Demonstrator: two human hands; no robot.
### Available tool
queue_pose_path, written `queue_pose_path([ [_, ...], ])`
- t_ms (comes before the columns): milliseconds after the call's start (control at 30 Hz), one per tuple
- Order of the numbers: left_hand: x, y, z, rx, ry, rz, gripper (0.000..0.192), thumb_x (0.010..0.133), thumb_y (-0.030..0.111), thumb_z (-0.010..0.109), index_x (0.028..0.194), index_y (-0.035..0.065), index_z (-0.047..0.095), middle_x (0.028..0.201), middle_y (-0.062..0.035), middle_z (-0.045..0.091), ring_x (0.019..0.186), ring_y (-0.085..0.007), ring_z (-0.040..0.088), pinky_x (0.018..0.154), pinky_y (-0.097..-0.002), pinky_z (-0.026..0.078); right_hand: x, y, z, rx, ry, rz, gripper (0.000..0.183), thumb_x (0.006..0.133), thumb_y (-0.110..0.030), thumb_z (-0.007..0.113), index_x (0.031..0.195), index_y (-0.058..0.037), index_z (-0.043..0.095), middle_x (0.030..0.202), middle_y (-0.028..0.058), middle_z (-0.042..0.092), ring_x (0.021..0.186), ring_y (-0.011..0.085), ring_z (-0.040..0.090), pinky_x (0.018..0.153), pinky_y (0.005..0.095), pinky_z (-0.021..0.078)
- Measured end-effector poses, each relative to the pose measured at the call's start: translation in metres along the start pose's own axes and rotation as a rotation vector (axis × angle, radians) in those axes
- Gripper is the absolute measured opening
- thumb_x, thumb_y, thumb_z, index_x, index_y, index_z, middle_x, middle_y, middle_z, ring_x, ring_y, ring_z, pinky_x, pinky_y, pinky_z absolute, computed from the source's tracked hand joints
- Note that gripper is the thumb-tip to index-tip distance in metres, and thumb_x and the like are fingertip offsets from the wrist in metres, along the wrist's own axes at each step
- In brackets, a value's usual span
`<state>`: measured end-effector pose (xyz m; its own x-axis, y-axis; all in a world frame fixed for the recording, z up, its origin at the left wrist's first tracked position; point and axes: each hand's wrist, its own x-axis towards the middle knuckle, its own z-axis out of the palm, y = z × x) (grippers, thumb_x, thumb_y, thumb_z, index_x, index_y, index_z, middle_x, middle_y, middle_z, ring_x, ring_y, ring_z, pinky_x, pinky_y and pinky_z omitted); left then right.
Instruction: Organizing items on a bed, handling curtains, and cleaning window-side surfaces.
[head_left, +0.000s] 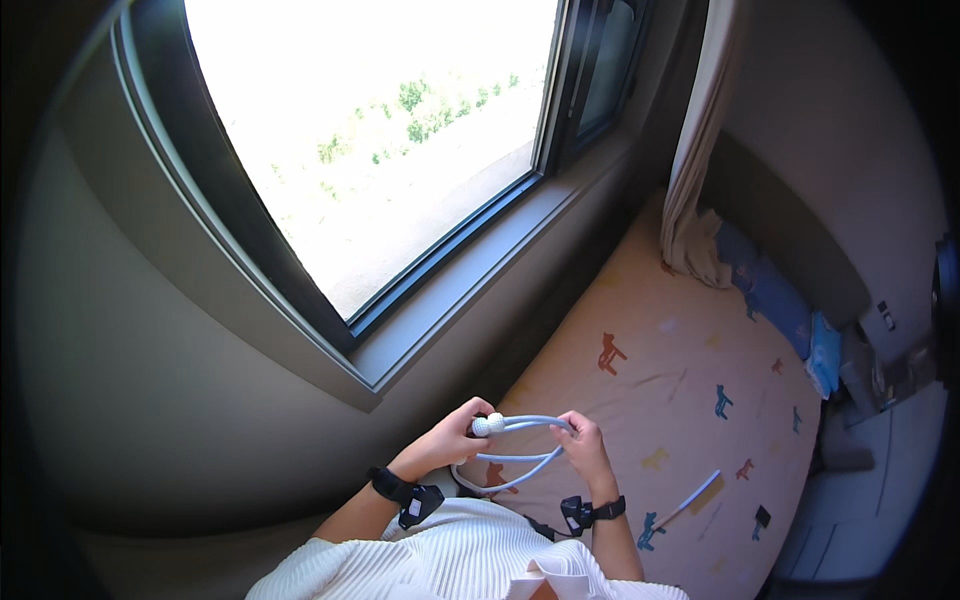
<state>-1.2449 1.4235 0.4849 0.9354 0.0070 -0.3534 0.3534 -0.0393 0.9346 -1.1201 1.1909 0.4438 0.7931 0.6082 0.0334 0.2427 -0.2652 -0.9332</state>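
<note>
A light blue cord (525, 424) with white textured balls (487, 425) is stretched in loops between my two hands. My left hand (459, 433) grips the ball end, thumb below and fingers above. Around the far bend of the loops, the fingers of my right hand (583, 442) are closed. A lower loop of the cord hangs under my hands, in front of my white ribbed top. Both wrists wear black straps with small devices.
A bed with an animal-print sheet (660, 405) lies ahead and to the right, bearing a thin white stick (686, 499) and a small dark object (762, 517). A beige curtain (694, 202) hangs at its far end, near blue pillows (780, 300). A window sill (450, 285) runs along the wall.
</note>
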Motion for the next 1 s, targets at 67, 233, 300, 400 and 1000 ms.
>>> queue_pose_path([
  [67,-0.005,0.003,-0.009,0.146,0.069,-0.072,0.034,0.082,0.011,0.066,0.11,0.0059,0.048,0.085,-0.0091,0.058,0.071,-0.0171,0.059,0.062,-0.0299,0.048,0.01,-0.022,-0.002,0.393,-0.104,0.133,0.01,0.088,-0.013,0.063,0.089,-0.0037,0.061,0.071,-0.0027,0.055,0.066,0.0056,0.052,0.06,0.0212,0.042],
  [233,-0.012,-0.01,-0.017,0.503,0.114,-0.065,0.037,0.08,0.019,0.068,0.109,0.0045,0.051,0.09,-0.0173,0.064,0.083,-0.029,0.063,0.074,-0.0374,0.05,0.024,-0.091,0.006,0.169,-0.262,0.075,0.012,0.09,-0.015,0.061,0.091,-0.003,0.061,0.068,-0.0031,0.05,0.062,0.0048,0.045,0.054,0.0214,0.0358],
  [300,-0.016,-0.008,-0.019,0.431,0.087,-0.053,0.035,0.08,0.019,0.069,0.107,0.0037,0.052,0.09,-0.0168,0.064,0.083,-0.0263,0.063,0.074,-0.0358,0.05,0.028,-0.117,0.016,0.115,-0.377,-0.007,0.013,0.089,-0.015,0.061,0.091,-0.0027,0.059,0.069,-0.0039,0.049,0.065,0.0043,0.044,0.057,0.0215,0.0365],
  [400,-0.014,-0.016,-0.017,0.326,0.087,0.037,0.03,0.084,0.02,0.067,0.105,0.002,0.056,0.089,-0.0132,0.064,0.081,-0.022,0.061,0.075,-0.0337,0.049,0.033,-0.141,0.025,0.02,-0.396,-0.067,0.017,0.091,-0.018,0.059,0.093,-0.001,0.059,0.069,0.0012,0.051,0.065,0.0085,0.046,0.057,0.0246,0.0381],
  [1000,-0.007,0.051,-0.038,0.422,0.133,0.661,0.027,0.083,0.002,0.063,0.104,0.0041,0.047,0.076,-0.0056,0.049,0.061,-0.0109,0.046,0.053,-0.0228,0.037,0.004,-0.136,-0.013,-0.247,0.18,-0.042,0.038,0.096,-0.04,0.051,0.098,-0.0023,0.056,0.065,0.0035,0.052,0.06,0.0107,0.05,0.052,0.0261,0.0386],
])
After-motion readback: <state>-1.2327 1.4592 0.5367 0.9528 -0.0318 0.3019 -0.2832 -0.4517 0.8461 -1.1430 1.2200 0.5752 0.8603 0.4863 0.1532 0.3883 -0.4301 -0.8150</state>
